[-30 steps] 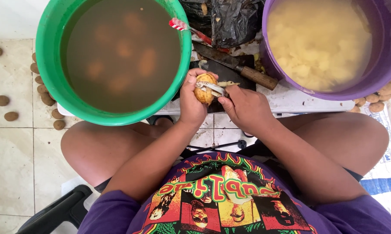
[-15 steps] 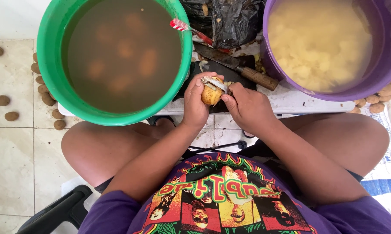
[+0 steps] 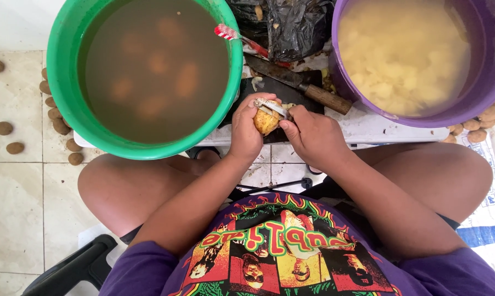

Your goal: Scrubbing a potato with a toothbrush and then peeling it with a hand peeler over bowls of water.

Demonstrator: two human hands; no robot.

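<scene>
Loose potatoes (image 3: 6, 128) dot the tiles beside a green tub (image 3: 61, 82) of murky water. Above the person's lap, the left hand (image 3: 246, 134) clasps a half-peeled potato (image 3: 265, 121), while the right hand (image 3: 313, 137) grips a peeler (image 3: 270, 106) laid across its top. Judged from this, short, shallow strokes away from the thumb, turning the potato, would serve best. A knife (image 3: 299, 82) and purple tub (image 3: 494, 71) of peeled pieces lie beyond.
</scene>
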